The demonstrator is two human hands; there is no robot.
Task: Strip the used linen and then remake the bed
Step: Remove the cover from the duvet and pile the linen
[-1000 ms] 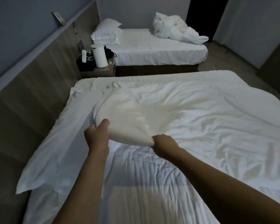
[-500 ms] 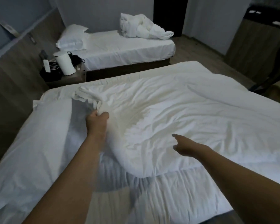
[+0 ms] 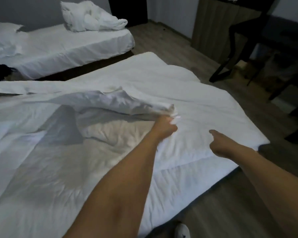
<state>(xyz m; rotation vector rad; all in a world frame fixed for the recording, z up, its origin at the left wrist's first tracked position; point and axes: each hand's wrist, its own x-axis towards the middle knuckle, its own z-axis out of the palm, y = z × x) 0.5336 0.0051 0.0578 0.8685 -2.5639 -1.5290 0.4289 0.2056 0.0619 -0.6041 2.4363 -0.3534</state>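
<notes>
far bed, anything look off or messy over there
Yes. A crumpled bundle of white linen sits heaped on the far bed toward its foot end, not spread flat. On the near bed, the left hand grips a bunched fold of duvet cover, lifted off the surface, which fits stripping in progress.

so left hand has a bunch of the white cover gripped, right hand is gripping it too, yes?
Not quite. In the head view the left hand does grip a bunch of the white cover, lifted off the near bed. The right hand holds nothing: it hovers over the cover with a finger extended, no grip on the cloth.
</notes>
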